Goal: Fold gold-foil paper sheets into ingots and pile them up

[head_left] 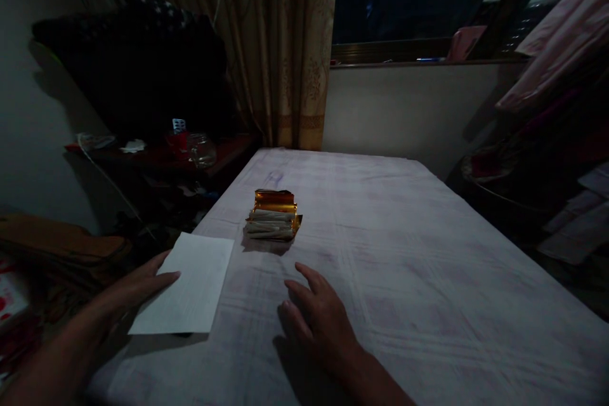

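Observation:
A white sheet of paper (193, 285) is gripped at its left edge by my left hand (150, 279), the thumb on top and the other fingers beneath. The sheet is held over the left side of the bed-like surface. My right hand (321, 317) hovers empty over the pale checked cloth (404, 266), its fingers apart and slightly bent. Beyond it lies a bundle of folded greyish papers (269, 226) in a shiny gold wrapper (275, 203). Neither hand touches that bundle.
To the left stands a dark side table (228, 155) with a glass jar (202, 151) and a red cup (178, 144). A patterned curtain (285, 44) hangs behind. Pink clothing (561, 44) hangs at the right, near a pink cup (465, 42) on the windowsill.

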A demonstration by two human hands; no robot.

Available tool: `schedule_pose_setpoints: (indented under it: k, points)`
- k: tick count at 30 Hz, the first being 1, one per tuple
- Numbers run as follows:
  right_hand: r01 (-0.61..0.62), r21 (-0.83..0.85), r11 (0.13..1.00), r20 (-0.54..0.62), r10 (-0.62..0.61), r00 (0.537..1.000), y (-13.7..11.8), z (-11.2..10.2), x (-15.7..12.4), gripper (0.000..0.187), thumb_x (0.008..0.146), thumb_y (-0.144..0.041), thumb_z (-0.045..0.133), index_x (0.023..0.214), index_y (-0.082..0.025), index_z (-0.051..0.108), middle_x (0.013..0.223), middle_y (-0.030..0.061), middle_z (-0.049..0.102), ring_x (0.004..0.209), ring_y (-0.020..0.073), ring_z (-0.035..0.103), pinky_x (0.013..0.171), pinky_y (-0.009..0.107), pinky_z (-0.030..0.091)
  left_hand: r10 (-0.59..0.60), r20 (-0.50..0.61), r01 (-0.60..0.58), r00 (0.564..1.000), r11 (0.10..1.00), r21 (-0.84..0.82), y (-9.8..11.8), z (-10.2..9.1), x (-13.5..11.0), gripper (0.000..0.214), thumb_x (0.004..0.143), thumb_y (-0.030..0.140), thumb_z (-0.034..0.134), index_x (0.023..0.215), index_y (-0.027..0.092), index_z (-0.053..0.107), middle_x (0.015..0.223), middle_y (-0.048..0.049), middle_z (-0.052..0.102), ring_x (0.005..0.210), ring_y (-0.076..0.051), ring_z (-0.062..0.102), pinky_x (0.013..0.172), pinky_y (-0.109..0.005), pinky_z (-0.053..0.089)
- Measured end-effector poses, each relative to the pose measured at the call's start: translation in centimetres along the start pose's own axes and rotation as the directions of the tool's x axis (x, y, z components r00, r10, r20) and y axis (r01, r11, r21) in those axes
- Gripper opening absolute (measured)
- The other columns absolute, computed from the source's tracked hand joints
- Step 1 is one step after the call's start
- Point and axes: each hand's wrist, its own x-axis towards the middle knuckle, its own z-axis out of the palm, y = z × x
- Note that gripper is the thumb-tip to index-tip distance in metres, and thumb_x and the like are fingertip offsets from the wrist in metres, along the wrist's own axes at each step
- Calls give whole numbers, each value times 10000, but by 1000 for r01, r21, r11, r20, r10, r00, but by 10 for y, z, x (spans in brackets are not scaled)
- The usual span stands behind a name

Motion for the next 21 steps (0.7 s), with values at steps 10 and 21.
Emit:
schedule_pose_setpoints:
  k: [10,21]
  points:
    - [-128,-102,987,67,135,989,43,-17,110,500,895,-163,561,1394,-196,578,1402,127,623,1269,262,589,1079,424,471,254,98,-225,962,539,812,-4,30,-8,689,895,540,451,1457,152,540,1585,-174,421,1450,-394,398,1128,-597,355]
    - [-196,-315,929,286,290,914,50,-10,162,295,935,-197,526,1087,-264,769,1101,83,768,1036,244,688,833,302,486,352,247,-411,903,540,734,2,73,-34,584,897,526,501,1413,273,603,1566,-104,470,1467,-377,379,1181,-584,279]
